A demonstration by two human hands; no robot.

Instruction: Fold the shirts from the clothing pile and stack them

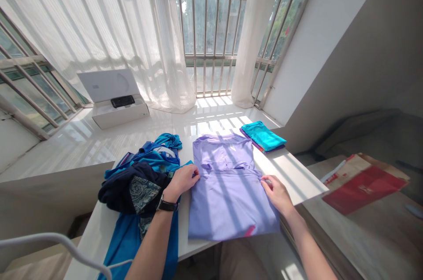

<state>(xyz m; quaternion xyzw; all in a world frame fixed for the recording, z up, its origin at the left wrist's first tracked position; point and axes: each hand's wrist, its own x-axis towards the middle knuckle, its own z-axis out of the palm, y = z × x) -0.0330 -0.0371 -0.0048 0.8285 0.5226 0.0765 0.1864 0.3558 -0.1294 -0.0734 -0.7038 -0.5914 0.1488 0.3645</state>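
A lavender shirt (231,200) lies flat on the white table, its sides tucked in and a fold line running across its upper part. A small pink mark shows near its front edge. My left hand (183,179) is closed, with thumb and fingers pinching the shirt's left edge at the fold line. A black-strapped watch (168,204) is on that wrist. Opposite it, my right hand (276,192) pinches the right edge at about the same height. Left of the shirt, close by my left forearm, is a heap of crumpled blue and dark clothes (145,169).
Folded turquoise and purple clothes (263,135) are stacked at the table's far right. An open white box (120,114) holding a black device stands on the sill before the curtains. A red and brown paper bag (366,185) lies to the right. A grey tube (59,240) curves in at lower left.
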